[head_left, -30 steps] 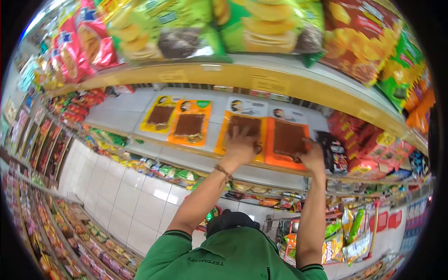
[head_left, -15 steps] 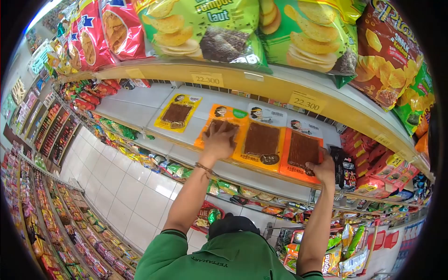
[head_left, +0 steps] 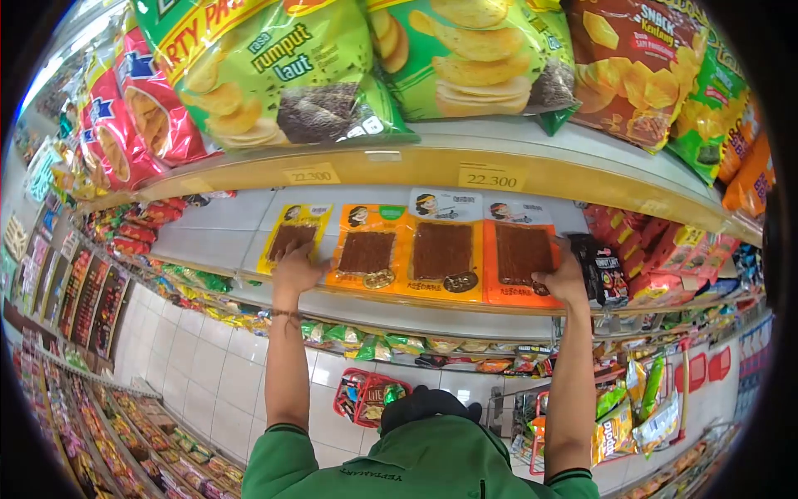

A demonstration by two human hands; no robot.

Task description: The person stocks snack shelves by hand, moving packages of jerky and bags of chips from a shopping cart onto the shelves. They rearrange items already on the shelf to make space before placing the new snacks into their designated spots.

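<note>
Four flat snack packets lie side by side on the shelf. My left hand point(head_left: 298, 268) rests with spread fingers on the yellow packet point(head_left: 312, 213) at the left end. Beside it are an orange packet point(head_left: 367, 252) and a yellow-orange packet with a white top point(head_left: 446, 249). My right hand point(head_left: 565, 274) is at the right edge of the red-orange packet point(head_left: 522, 254), its thumb on the lower corner and its fingers along the side. Thumb and fingers stand apart there. Each packet has a brown panel showing.
Green chip bags point(head_left: 291, 83) stand on the shelf above, over a yellow price rail point(head_left: 399, 169). A black packet point(head_left: 600, 268) and red packs point(head_left: 665, 258) sit at the right. A red basket point(head_left: 368, 399) is on the tiled floor, and a loaded cart point(head_left: 619, 424) stands behind.
My left hand has moved left from the orange packet to the yellow one. My right hand stays at the red-orange packet's edge. The view has shifted and turned slightly.
</note>
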